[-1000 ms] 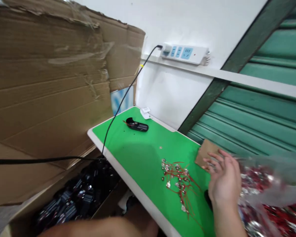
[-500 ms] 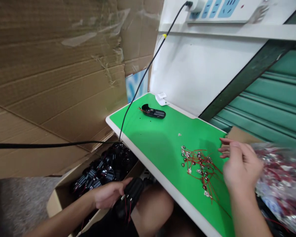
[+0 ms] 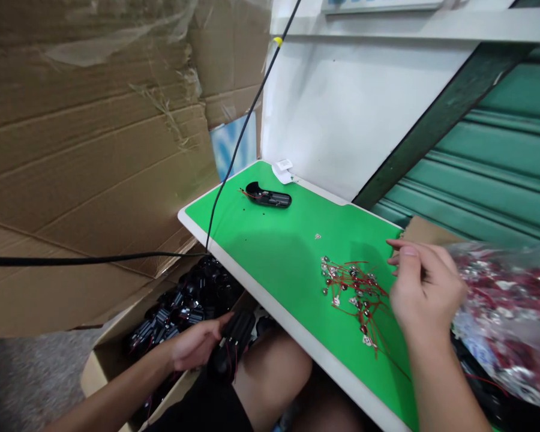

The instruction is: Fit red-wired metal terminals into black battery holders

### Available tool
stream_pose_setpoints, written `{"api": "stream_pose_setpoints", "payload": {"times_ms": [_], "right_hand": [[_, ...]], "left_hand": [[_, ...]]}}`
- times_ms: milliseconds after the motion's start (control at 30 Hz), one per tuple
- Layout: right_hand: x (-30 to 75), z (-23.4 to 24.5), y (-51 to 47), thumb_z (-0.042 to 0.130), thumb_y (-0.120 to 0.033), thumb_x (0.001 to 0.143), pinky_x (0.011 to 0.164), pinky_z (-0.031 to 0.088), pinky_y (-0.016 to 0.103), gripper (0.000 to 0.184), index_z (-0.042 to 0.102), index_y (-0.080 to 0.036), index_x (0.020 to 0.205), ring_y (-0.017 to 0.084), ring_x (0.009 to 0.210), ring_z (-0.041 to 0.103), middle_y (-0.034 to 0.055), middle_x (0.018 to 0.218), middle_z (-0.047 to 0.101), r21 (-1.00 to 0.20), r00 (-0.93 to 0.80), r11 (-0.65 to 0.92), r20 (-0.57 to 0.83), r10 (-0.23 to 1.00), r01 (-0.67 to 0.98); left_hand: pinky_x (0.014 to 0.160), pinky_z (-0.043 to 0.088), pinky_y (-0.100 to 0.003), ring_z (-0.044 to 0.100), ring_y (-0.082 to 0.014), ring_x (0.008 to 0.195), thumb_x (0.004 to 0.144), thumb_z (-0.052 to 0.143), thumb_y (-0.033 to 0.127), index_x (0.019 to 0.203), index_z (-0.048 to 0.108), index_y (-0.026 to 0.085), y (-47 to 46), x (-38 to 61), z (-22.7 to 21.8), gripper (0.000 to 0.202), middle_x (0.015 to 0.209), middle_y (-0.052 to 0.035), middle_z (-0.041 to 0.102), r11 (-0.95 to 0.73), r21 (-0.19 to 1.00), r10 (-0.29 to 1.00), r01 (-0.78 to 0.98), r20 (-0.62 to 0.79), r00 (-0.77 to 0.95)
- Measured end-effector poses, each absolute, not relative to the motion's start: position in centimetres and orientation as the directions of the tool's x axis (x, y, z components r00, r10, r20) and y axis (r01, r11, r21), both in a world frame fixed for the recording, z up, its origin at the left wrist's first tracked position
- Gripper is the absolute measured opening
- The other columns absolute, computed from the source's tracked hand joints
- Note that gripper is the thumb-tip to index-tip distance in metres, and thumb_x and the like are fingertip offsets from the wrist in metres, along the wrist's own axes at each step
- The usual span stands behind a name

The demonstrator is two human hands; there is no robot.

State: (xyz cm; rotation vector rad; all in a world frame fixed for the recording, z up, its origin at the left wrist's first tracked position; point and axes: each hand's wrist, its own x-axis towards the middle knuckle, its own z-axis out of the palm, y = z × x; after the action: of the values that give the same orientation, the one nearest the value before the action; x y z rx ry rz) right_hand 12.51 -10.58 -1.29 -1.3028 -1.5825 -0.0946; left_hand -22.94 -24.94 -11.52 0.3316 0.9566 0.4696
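Note:
Beside my thigh, below the table edge, my left hand (image 3: 198,345) is closed on a black plastic housing (image 3: 236,336) with thin red wires hanging from it. My right hand (image 3: 427,282) is over the right side of the green tabletop, its fingers loosely stretched towards the left and apart, with nothing seen in them. Left of it lies a loose pile of small metal battery contacts on red wires (image 3: 353,285). One lone contact (image 3: 317,236) rests farther back. Near the far corner is another black housing (image 3: 269,197), its hollow side facing up.
A cardboard box (image 3: 99,363) full of black housings stands below the table's left edge. At the right lies a clear plastic bag (image 3: 508,312) of red-wired contacts. A black cable (image 3: 234,156) crosses the table's left corner. Cardboard (image 3: 94,150) walls the left side.
The view has shifted slightly, so the table sits a little farther left and up. Both hands keep nearly the same pose, the left still holding the black housing.

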Motion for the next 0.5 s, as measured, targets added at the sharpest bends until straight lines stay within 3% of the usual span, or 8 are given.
{"api": "stream_pose_setpoints", "payload": {"times_ms": [167,300,400,500], "right_hand": [[12.8,-1.6,-10.8,0.051,-0.038,0.105,0.068,0.049,0.035,0.038,0.078,-0.014,0.096,0.020,0.074,0.064,0.0107,0.088,0.070,-0.529,0.135,0.389,0.705,0.697,0.754],[12.7,-1.5,-10.9,0.051,-0.036,0.105,0.070,0.049,0.035,0.036,0.079,-0.014,0.100,0.020,0.075,0.065,0.0095,0.084,0.069,-0.497,0.102,0.408,0.721,0.686,0.766],[12.4,-1.4,-10.9,0.052,-0.032,0.105,0.070,0.049,0.035,0.033,0.079,-0.014,0.100,0.021,0.076,0.066,0.0099,0.084,0.070,-0.469,0.076,0.423,0.734,0.675,0.775],[12.1,-1.3,-10.9,0.053,-0.030,0.104,0.070,0.050,0.036,0.031,0.079,-0.014,0.097,0.022,0.079,0.068,0.0113,0.085,0.071,-0.435,0.051,0.444,0.758,0.651,0.783]], "left_hand": [[0.092,0.056,-0.039,0.069,-0.0233,0.100,0.058,0.063,0.033,0.154,0.030,0.019,-24.8,-22.0,-11.5,0.103,0.113,-0.0088,0.075,0.866,0.448,0.495,-0.222,-0.708,0.504],[0.084,0.056,-0.034,0.069,-0.0223,0.092,0.061,0.067,0.043,0.142,0.047,0.018,-24.9,-21.9,-12.8,0.087,0.101,-0.0076,0.076,0.885,0.438,0.462,-0.161,-0.779,0.423],[0.081,0.056,-0.032,0.068,-0.0217,0.086,0.064,0.065,0.046,0.123,0.062,0.018,-25.3,-23.2,-15.5,0.065,0.095,-0.0065,0.075,0.877,0.476,0.480,-0.061,-0.867,0.131],[0.085,0.056,-0.031,0.069,-0.0226,0.091,0.070,0.067,0.038,0.108,0.068,0.018,-26.1,-25.7,-17.9,0.043,0.091,-0.0054,0.074,0.850,0.521,0.527,0.084,-0.832,-0.174]]}}
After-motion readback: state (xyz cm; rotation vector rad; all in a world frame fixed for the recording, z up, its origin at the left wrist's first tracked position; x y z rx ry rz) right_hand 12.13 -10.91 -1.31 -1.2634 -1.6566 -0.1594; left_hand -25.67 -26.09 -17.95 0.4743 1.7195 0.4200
